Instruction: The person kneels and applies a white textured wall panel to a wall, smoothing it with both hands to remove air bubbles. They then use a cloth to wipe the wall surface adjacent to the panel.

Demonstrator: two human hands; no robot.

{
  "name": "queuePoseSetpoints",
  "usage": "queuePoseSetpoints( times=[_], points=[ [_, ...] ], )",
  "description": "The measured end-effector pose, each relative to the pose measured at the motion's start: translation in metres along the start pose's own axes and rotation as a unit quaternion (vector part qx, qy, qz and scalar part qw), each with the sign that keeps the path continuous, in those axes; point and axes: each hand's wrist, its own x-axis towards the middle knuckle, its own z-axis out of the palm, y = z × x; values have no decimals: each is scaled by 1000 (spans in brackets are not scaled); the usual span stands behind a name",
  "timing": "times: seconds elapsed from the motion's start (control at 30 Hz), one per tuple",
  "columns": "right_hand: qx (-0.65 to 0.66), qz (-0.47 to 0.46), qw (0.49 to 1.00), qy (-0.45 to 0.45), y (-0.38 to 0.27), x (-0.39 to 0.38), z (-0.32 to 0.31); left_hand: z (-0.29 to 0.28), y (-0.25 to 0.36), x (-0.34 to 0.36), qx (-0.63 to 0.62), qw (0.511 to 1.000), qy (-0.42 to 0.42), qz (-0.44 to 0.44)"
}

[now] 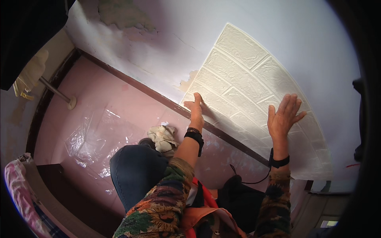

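Pressing white brick-pattern panel (254, 103) flat, left hand (195, 111) and right hand (283, 117) fingers spread wide, holding nothing; risking skewed seating, trapped bubbles.

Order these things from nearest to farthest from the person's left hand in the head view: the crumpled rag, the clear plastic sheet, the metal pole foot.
1. Crumpled rag, on the floor just below-left of the left hand.
2. Clear plastic sheet, spread on the pink floor farther left.
3. Metal pole foot, far left near the corner.

Pink floor (119, 99) bears clear plastic sheet (95, 135), crumpled rag (162, 137).
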Motion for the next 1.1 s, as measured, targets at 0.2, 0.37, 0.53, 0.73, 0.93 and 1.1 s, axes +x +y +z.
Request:
queuePoseSetpoints(
  times=[0.2, 0.37, 0.53, 0.73, 0.93, 1.1],
  points=[
    [-6, -9, 1000, 15, 0, 0, 2, 38, 21, -32, 75, 995, 38, 53],
    [-15, -8, 1000, 17, 0, 0, 2, 52, 39, -55, 127, 980, 39, 147],
    [-12, -7, 1000, 16, 0, 0, 2, 40, 64, -45, 163, 934, 87, 304],
    [-17, -13, 1000, 18, -1, 1, 1, 23, 89, -28, 170, 953, 81, 237],
    [-19, -9, 1000, 12, -2, 1, 1, 29, 80, -45, 281, 924, 106, 236],
    [-20, -17, 999, 19, -2, 1, 0, 39, 75, -50, 274, 901, 82, 327]
  ],
)
